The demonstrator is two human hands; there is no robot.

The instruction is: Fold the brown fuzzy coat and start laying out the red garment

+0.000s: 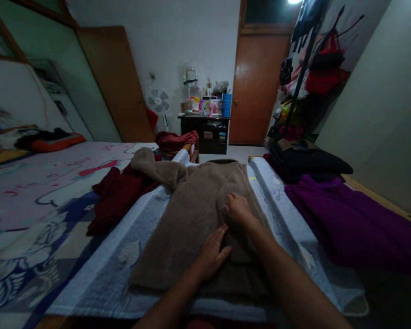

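A brown fleece coat (pixel 185 237) lies spread in front of me, its left sleeve (pixel 159 171) stretched out to the far left. The coat's right sleeve appears folded inward over the body. My left hand (pixel 213 252) rests flat on the middle of the coat, fingers stretched and thumb apart. Farther forward, my right hand (pixel 238 208) has its fingers curled onto the folded sleeve; its fingertips are partly hidden against the pile.
A light blue patterned sheet (pixel 119 256) lies under the coat. Dark red clothing (pixel 118 194) is on the left, by a patterned bed (pixel 55 178). At right lie a purple garment (pixel 352 219) and folded dark clothes (pixel 304 157). A fan (pixel 159 101) stands behind.
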